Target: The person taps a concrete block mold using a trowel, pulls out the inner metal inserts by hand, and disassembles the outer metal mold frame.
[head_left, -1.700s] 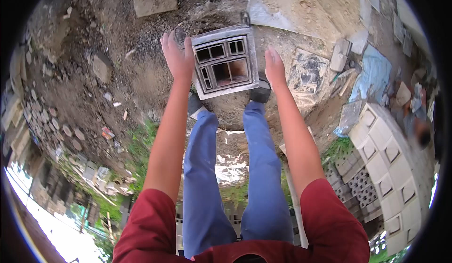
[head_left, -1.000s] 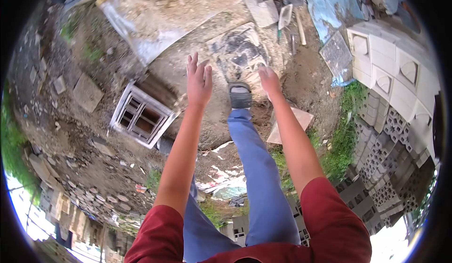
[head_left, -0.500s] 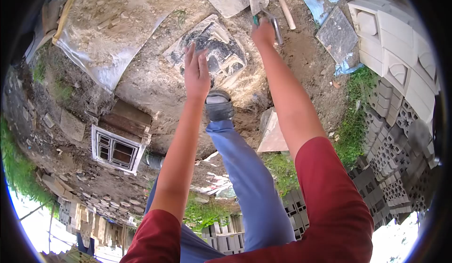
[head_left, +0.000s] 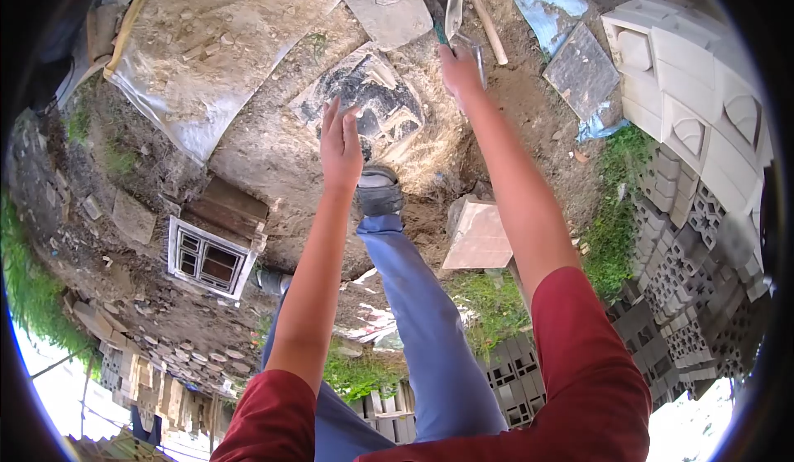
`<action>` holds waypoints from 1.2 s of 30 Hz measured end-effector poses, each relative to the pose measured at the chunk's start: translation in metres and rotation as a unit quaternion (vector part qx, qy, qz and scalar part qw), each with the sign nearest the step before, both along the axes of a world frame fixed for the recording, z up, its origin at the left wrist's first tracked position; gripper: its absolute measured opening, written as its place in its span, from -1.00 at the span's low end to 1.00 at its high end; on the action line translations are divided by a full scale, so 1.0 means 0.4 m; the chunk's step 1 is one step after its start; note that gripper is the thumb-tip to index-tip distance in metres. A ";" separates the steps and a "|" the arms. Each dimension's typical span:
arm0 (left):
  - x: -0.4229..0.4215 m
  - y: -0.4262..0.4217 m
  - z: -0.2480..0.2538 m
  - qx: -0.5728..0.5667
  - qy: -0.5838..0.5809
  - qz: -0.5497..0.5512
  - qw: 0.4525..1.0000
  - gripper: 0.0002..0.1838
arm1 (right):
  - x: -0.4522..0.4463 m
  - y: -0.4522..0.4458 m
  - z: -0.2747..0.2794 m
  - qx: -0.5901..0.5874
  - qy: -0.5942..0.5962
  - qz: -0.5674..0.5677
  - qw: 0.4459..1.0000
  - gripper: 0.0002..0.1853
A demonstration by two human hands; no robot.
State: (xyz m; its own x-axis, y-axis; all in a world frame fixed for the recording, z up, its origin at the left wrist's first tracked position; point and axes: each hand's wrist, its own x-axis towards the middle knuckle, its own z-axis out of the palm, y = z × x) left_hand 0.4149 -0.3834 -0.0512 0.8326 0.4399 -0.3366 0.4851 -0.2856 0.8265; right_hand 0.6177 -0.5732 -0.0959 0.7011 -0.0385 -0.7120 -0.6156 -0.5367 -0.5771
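Observation:
My right hand (head_left: pixel 459 71) is closed round the green handle of a trowel (head_left: pixel 454 11), whose flat metal blade is turned nearly edge-on. A metal bar-like piece (head_left: pixel 480 61) lies close by that hand, and a wooden-handled tool (head_left: pixel 488 25) rests just beyond it. My left hand (head_left: pixel 341 143) is held out with fingers apart and nothing in it. Below the left hand is a square board or mould (head_left: pixel 364 90), smeared black and dusted with pale powder. Further up, a shovel (head_left: pixel 385 11) lies with its broad grey blade on the ground.
Sandy material lies on a white sheet (head_left: pixel 198 127) at upper left. A window-patterned mould (head_left: pixel 211 255) sits lower left. A square slab (head_left: pixel 581 69) and pale moulded blocks (head_left: pixel 653 65) are on the right, with stacked vent blocks (head_left: pixel 703 222) below. A pinkish board (head_left: pixel 480 234) leans near my leg.
My right hand has shifted slightly down and left, and the trowel blade has turned from face-on to nearly edge-on. My left hand has moved a little lower. The view has shifted slightly.

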 end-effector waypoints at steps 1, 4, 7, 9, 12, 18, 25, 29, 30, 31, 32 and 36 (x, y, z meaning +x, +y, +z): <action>0.001 0.006 0.008 -0.004 -0.013 0.004 1.000 -0.53 | -0.026 0.003 0.008 -0.017 -0.011 0.008 1.000 -0.51; -0.003 0.034 0.037 -0.019 -0.032 0.029 0.999 -0.57 | -0.112 0.032 0.113 -0.045 0.015 0.012 0.999 -0.49; -0.023 0.067 0.081 -0.021 -0.023 0.046 0.998 -0.61 | -0.220 0.033 0.148 -0.070 -0.067 0.039 0.994 -0.51; -0.044 0.092 0.107 -0.005 -0.017 0.053 0.998 -0.62 | -0.273 0.021 0.174 -0.116 -0.039 0.056 0.991 -0.53; -0.090 0.129 0.131 -0.014 -0.012 0.076 0.997 -0.61 | -0.351 0.028 0.251 -0.099 -0.071 0.019 0.992 -0.57; -0.215 0.231 0.195 -0.276 0.010 0.216 0.936 -0.45 | -0.456 0.048 0.393 0.019 -0.011 0.163 0.986 -0.64; -0.317 0.371 0.338 -0.465 -0.157 0.344 0.801 -0.50 | -0.644 0.328 0.544 0.094 -0.025 0.394 0.914 -0.54; -0.458 0.454 0.388 -0.439 -0.212 0.418 0.767 -0.73 | -0.732 0.474 0.540 0.280 0.196 0.357 0.869 -0.62; -0.496 0.477 0.398 -0.437 -0.217 0.422 0.764 -0.73 | -0.749 0.512 0.547 0.338 0.324 0.311 0.827 -0.66; -0.535 0.497 0.408 -0.445 -0.203 0.402 0.774 -0.72 | -0.772 0.585 0.617 0.330 0.413 0.210 0.822 -0.72; -0.575 0.517 0.418 -0.455 -0.187 0.382 0.782 -0.71 | -0.813 0.618 0.626 0.326 0.415 0.216 0.822 -0.72; -0.739 0.643 0.379 -0.182 -0.052 0.302 0.935 -0.64 | -0.956 0.700 0.572 0.272 0.371 0.259 0.849 -0.69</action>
